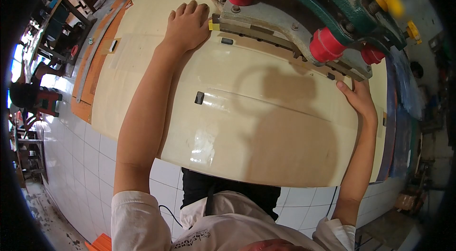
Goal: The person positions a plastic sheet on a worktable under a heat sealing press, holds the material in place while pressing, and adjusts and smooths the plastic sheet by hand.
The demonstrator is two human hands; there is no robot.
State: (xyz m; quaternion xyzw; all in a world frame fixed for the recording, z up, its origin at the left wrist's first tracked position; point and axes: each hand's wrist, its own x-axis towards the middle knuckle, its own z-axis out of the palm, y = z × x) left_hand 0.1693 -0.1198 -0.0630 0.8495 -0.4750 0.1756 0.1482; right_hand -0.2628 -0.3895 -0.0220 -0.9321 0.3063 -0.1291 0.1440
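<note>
In the head view, a large pale yellow sheet point(223, 132) is filling the middle, lying across the wooden surface point(81, 103) that is showing at nine o'clock. A press head point(280, 20) with a grey metal plate is hanging over its far edge at one o'clock. The left hand point(189, 25), at eleven o'clock, is lying palm down on the sheet, fingers loosely spread, gripping nothing. The right hand point(358, 96), near three o'clock, is reaching to the plate's right end, thumb apart; its fingers are hiding there, so I cannot tell whether they are grasping the sheet. A dark tab point(199, 97) is sitting on the sheet towards ten o'clock. Were the plate descending now, the right fingertips could be getting pinched; uneven pressure from the palms could be skewing the sheet.
</note>
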